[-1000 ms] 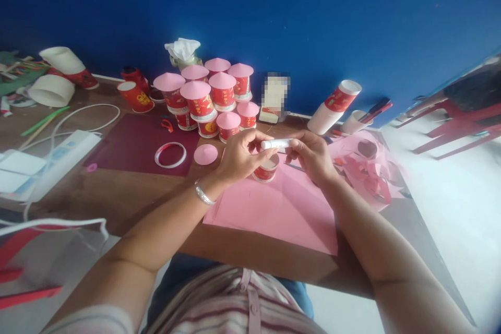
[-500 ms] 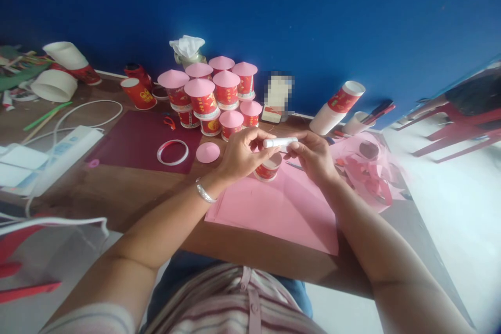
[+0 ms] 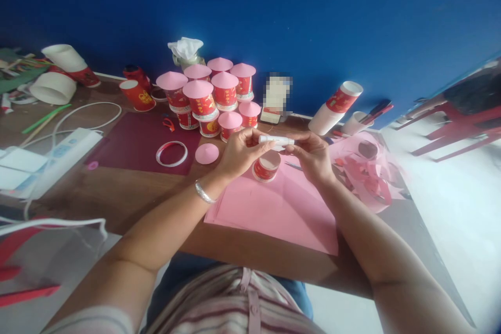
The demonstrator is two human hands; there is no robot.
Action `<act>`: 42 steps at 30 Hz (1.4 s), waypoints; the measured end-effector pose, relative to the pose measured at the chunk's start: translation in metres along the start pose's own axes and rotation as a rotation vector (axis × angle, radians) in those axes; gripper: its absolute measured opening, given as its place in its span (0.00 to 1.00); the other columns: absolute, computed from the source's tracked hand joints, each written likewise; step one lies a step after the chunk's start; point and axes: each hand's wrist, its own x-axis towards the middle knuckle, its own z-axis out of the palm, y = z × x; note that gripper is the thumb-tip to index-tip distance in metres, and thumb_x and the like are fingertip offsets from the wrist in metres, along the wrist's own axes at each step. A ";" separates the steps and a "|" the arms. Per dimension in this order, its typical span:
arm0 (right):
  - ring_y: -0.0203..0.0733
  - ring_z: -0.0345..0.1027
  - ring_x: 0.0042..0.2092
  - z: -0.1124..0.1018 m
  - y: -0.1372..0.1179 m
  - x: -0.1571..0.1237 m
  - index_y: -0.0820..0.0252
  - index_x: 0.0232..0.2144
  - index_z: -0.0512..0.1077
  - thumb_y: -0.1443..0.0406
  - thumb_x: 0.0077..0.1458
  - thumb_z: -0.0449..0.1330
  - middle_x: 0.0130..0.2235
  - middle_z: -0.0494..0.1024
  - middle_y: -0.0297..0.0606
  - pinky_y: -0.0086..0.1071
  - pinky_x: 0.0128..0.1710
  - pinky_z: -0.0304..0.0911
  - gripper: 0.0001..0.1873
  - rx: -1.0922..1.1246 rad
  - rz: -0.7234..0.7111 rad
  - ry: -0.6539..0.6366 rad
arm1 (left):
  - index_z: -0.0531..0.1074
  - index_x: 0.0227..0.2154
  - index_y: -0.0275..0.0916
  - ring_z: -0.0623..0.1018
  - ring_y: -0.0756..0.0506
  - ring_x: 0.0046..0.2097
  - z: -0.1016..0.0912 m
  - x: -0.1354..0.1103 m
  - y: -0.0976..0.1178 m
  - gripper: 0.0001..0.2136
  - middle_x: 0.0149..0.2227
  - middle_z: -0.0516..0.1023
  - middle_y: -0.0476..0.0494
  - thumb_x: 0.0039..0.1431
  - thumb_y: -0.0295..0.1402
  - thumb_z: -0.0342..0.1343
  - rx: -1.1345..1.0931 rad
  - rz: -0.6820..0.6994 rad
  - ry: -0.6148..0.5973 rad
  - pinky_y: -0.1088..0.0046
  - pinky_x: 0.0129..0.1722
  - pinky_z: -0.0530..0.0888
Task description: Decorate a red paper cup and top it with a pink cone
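A slim white tube [image 3: 276, 140], shaped like a glue stick, lies level between my two hands. My left hand [image 3: 242, 152] pinches its left end between thumb and fingers. At the other end, the fingers of my right hand [image 3: 312, 152] are closed on it. Just below them stands a red patterned paper cup [image 3: 266, 169], its open top partly behind my fingers. The cup rests on pink paper sheets [image 3: 274, 209]. A pink paper cone [image 3: 207, 154] lies to the left of my left hand.
Several red cups with pink cone tops [image 3: 199, 90] stand stacked behind. A white ring [image 3: 171, 154] lies on a maroon sheet [image 3: 133, 141]. Pink paper scraps [image 3: 364, 172] are at right, beside stacked cups [image 3: 335, 107]. A power strip [image 3: 58, 162] sits at left; a phone [image 3: 274, 102] leans behind.
The white tube has shifted slightly left and tilted a little between my hands. My view has moved slightly; the cups and paper stay in place.
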 end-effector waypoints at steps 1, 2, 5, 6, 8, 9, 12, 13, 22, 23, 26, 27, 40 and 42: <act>0.38 0.78 0.32 0.001 -0.002 -0.001 0.55 0.37 0.79 0.57 0.47 0.76 0.31 0.82 0.32 0.36 0.35 0.79 0.16 -0.023 -0.013 0.014 | 0.74 0.27 0.37 0.74 0.51 0.29 0.000 0.000 0.001 0.14 0.27 0.77 0.49 0.54 0.42 0.69 -0.009 -0.012 0.003 0.73 0.30 0.71; 0.38 0.78 0.32 0.003 -0.004 -0.002 0.55 0.36 0.79 0.57 0.47 0.76 0.31 0.82 0.32 0.35 0.35 0.78 0.16 -0.045 -0.026 0.026 | 0.74 0.27 0.37 0.73 0.51 0.28 0.000 0.001 0.001 0.15 0.26 0.77 0.49 0.54 0.43 0.69 -0.011 -0.021 0.008 0.73 0.29 0.70; 0.39 0.78 0.33 0.008 -0.008 -0.004 0.54 0.35 0.79 0.56 0.46 0.77 0.32 0.81 0.32 0.33 0.31 0.76 0.16 -0.083 -0.059 0.053 | 0.72 0.24 0.38 0.71 0.51 0.27 0.000 0.002 0.002 0.17 0.24 0.75 0.49 0.55 0.45 0.68 0.024 -0.031 0.028 0.73 0.27 0.68; 0.39 0.78 0.33 0.009 -0.009 -0.005 0.54 0.34 0.79 0.56 0.46 0.77 0.32 0.81 0.32 0.33 0.31 0.75 0.16 -0.088 -0.069 0.057 | 0.72 0.23 0.38 0.71 0.52 0.26 0.000 0.002 0.003 0.18 0.23 0.74 0.49 0.55 0.45 0.68 0.042 -0.031 0.036 0.73 0.27 0.67; 0.38 0.77 0.33 0.011 -0.010 -0.005 0.53 0.34 0.79 0.58 0.46 0.77 0.32 0.80 0.32 0.32 0.30 0.74 0.14 -0.099 -0.089 0.062 | 0.71 0.21 0.38 0.70 0.52 0.26 0.000 0.001 0.003 0.19 0.22 0.73 0.50 0.56 0.46 0.67 0.066 -0.031 0.048 0.73 0.26 0.66; 0.38 0.77 0.33 0.011 -0.009 -0.005 0.52 0.34 0.79 0.58 0.46 0.77 0.33 0.80 0.32 0.32 0.30 0.74 0.14 -0.106 -0.100 0.065 | 0.71 0.21 0.38 0.69 0.52 0.25 0.000 0.001 0.003 0.19 0.21 0.72 0.50 0.56 0.46 0.67 0.070 -0.026 0.052 0.73 0.25 0.66; 0.38 0.76 0.33 0.009 -0.008 -0.004 0.52 0.34 0.79 0.59 0.46 0.77 0.34 0.81 0.33 0.33 0.32 0.75 0.13 -0.105 -0.083 0.046 | 0.71 0.23 0.38 0.70 0.52 0.26 -0.001 0.000 0.003 0.18 0.22 0.73 0.50 0.56 0.46 0.67 0.118 0.030 0.068 0.73 0.26 0.66; 0.38 0.76 0.32 0.008 -0.008 -0.003 0.52 0.35 0.79 0.58 0.46 0.77 0.34 0.81 0.32 0.34 0.33 0.76 0.15 -0.077 -0.052 0.022 | 0.72 0.24 0.38 0.71 0.51 0.27 -0.001 -0.001 0.003 0.17 0.23 0.74 0.50 0.56 0.45 0.67 0.155 0.067 0.080 0.73 0.26 0.67; 0.34 0.70 0.22 0.003 -0.011 0.004 0.59 0.33 0.78 0.50 0.48 0.74 0.25 0.78 0.32 0.30 0.23 0.71 0.20 0.120 0.223 -0.147 | 0.77 0.33 0.39 0.73 0.51 0.30 -0.004 -0.006 0.004 0.09 0.31 0.81 0.47 0.58 0.39 0.66 0.315 0.292 -0.010 0.73 0.29 0.69; 0.34 0.70 0.23 0.004 -0.011 0.004 0.58 0.32 0.79 0.51 0.47 0.75 0.25 0.78 0.31 0.31 0.23 0.72 0.20 0.117 0.211 -0.118 | 0.77 0.32 0.39 0.73 0.51 0.30 -0.004 -0.006 0.004 0.09 0.31 0.81 0.47 0.58 0.39 0.66 0.309 0.282 -0.011 0.73 0.29 0.69; 0.34 0.71 0.25 0.006 -0.009 0.002 0.58 0.33 0.79 0.51 0.45 0.76 0.28 0.80 0.33 0.32 0.26 0.74 0.20 0.089 0.162 -0.066 | 0.76 0.31 0.38 0.73 0.50 0.30 -0.004 -0.005 0.004 0.11 0.30 0.80 0.47 0.59 0.41 0.66 0.266 0.231 -0.005 0.73 0.29 0.69; 0.35 0.72 0.25 0.006 -0.008 0.002 0.57 0.33 0.79 0.52 0.45 0.76 0.28 0.80 0.33 0.32 0.27 0.74 0.20 0.081 0.148 -0.060 | 0.76 0.31 0.38 0.74 0.50 0.31 -0.005 -0.004 0.004 0.11 0.30 0.80 0.47 0.59 0.41 0.66 0.252 0.208 -0.014 0.73 0.30 0.70; 0.32 0.68 0.26 -0.010 0.021 0.014 0.57 0.33 0.76 0.52 0.45 0.76 0.26 0.76 0.29 0.32 0.30 0.75 0.20 0.097 0.110 0.158 | 0.76 0.49 0.35 0.80 0.45 0.40 -0.037 0.021 -0.039 0.13 0.45 0.79 0.38 0.61 0.26 0.59 0.814 0.170 -0.237 0.68 0.41 0.76; 0.31 0.67 0.25 -0.011 0.026 0.014 0.58 0.32 0.76 0.52 0.44 0.76 0.26 0.76 0.29 0.32 0.29 0.75 0.21 0.087 0.121 0.171 | 0.74 0.53 0.34 0.80 0.41 0.45 -0.035 0.024 -0.051 0.16 0.48 0.78 0.36 0.63 0.25 0.56 0.894 0.182 -0.292 0.66 0.42 0.77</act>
